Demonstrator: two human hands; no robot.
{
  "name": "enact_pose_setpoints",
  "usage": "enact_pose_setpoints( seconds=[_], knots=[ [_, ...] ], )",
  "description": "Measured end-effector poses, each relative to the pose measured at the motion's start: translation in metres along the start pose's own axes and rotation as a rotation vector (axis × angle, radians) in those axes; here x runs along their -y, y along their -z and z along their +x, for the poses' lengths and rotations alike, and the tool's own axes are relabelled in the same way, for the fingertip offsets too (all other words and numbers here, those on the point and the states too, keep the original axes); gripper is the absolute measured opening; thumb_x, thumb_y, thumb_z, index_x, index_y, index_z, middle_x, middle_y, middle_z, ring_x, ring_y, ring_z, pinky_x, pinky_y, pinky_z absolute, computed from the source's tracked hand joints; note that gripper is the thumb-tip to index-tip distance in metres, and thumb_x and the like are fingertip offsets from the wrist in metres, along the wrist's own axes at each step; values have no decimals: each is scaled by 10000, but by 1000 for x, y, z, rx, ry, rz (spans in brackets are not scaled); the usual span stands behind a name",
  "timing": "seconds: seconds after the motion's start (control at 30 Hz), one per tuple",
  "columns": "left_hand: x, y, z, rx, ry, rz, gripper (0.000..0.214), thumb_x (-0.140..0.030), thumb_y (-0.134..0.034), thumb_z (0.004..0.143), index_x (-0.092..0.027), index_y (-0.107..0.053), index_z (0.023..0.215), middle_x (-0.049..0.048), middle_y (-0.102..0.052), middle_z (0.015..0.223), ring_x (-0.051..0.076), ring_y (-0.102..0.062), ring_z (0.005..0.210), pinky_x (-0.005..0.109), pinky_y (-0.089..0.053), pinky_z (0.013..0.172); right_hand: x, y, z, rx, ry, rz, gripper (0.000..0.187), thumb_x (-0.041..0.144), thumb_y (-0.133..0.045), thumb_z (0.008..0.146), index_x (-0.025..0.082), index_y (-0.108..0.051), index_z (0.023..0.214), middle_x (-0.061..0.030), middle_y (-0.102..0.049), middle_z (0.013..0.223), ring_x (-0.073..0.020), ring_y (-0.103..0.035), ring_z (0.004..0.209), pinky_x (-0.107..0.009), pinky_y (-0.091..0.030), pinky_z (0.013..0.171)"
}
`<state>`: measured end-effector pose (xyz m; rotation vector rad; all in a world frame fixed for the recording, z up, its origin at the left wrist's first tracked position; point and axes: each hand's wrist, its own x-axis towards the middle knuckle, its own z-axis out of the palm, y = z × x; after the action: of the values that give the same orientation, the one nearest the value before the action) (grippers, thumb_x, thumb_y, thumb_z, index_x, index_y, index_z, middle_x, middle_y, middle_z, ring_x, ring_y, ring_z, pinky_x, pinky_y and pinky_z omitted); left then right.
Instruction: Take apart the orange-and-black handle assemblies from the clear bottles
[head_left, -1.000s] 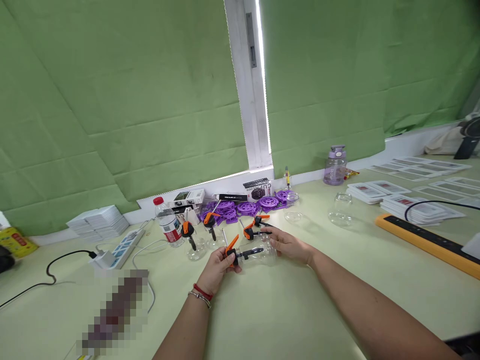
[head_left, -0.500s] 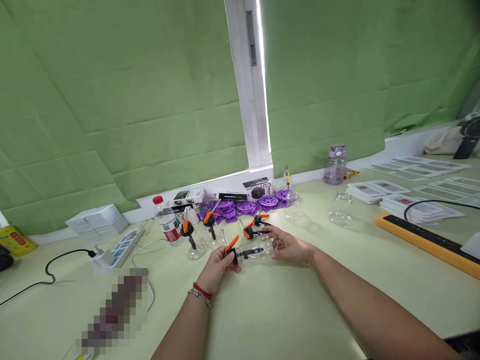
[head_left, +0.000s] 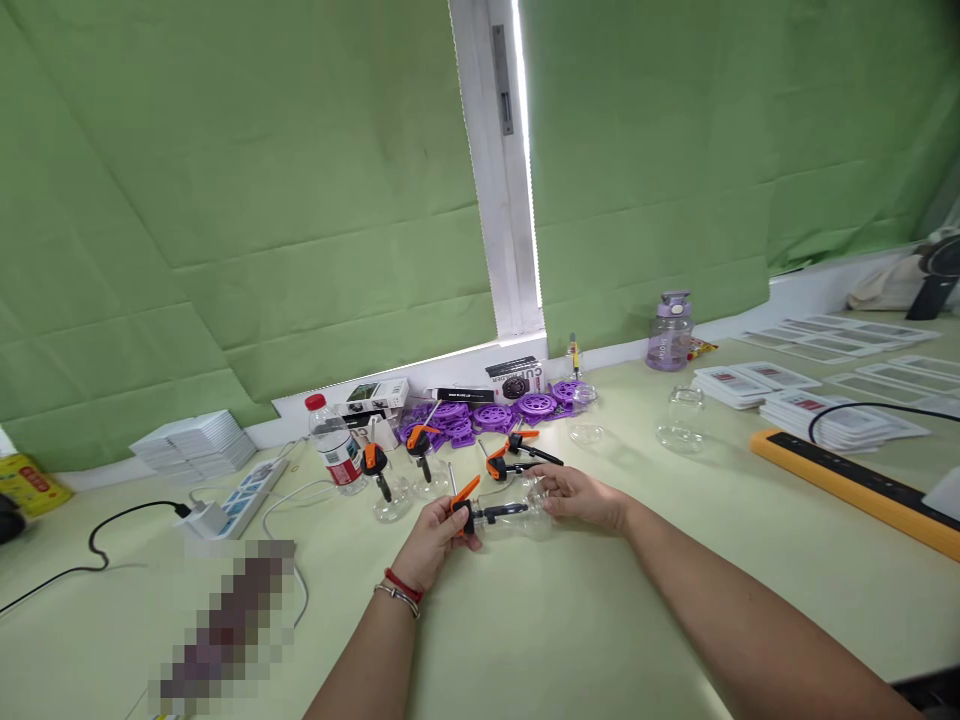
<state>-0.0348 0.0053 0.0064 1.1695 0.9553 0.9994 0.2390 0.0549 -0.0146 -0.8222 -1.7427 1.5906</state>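
My left hand (head_left: pixel 433 535) is closed around the orange-and-black trigger spray head (head_left: pixel 465 516) of a clear bottle (head_left: pixel 514 526) lying on its side. A black tube (head_left: pixel 504 510) shows inside the bottle. My right hand (head_left: pixel 585 497) grips the bottle's rounded bottom end, fingers over the top and thumb nearer me. Just beyond, two more orange-and-black spray heads lie on the table, one (head_left: pixel 498 465) in front of the other (head_left: pixel 517 443). Left of my hands, two clear bottles (head_left: pixel 391 504) stand upright with similar heads (head_left: pixel 420 440) fitted.
Purple plastic wheel-shaped parts (head_left: pixel 493 418) lie along the wall by small boxes (head_left: pixel 517 380). A red-capped bottle (head_left: pixel 335 450) and a white power strip (head_left: pixel 253 497) are left. Headless clear bottles (head_left: pixel 681 425), a lilac drinking bottle (head_left: pixel 670 335) and an orange bar (head_left: pixel 840 485) are right.
The bottle's right end has dipped slightly, so its black tube lies more level. My right hand has moved down a little with it; my left hand has hardly moved.
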Motion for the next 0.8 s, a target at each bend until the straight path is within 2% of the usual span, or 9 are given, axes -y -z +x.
enact_pose_setpoints(
  seconds=[0.3, 0.47, 0.6, 0.8],
  knots=[
    [4, 3, 1, 14, -7, -2, 391, -411, -715, 712, -113, -599, 937, 15, -599, 759, 141, -610, 586, 320, -485, 646, 2, -3, 0, -37, -2, -37, 564, 506, -644, 758, 180, -527, 1202, -30, -572, 821, -131, -516, 642, -292, -422, 617],
    [5, 4, 2, 9, -16, -10, 393, -405, -719, 709, -115, -601, 948, 14, -599, 757, 142, -610, 591, 327, -487, 654, 4, -6, 1, -47, 31, -62, 556, 548, -609, 769, 183, -548, 1184, -44, -582, 874, -150, -531, 697, -310, -430, 677],
    [3, 2, 1, -10, -14, -6, 393, -404, -727, 699, -116, -606, 938, 20, -606, 764, 143, -612, 589, 328, -487, 655, 6, -8, 0, -58, 59, -58, 502, 545, -588, 787, 190, -572, 1141, -33, -578, 837, -159, -525, 734, -299, -420, 681],
    [1, 1, 0, 6, -19, -13, 373, -402, -726, 700, -119, -607, 911, 13, -603, 740, 140, -610, 585, 306, -483, 637, 4, -7, 1, -71, 53, -4, 551, 504, -615, 783, 237, -475, 1245, -50, -566, 987, -132, -519, 712, -297, -422, 672]
  ],
)
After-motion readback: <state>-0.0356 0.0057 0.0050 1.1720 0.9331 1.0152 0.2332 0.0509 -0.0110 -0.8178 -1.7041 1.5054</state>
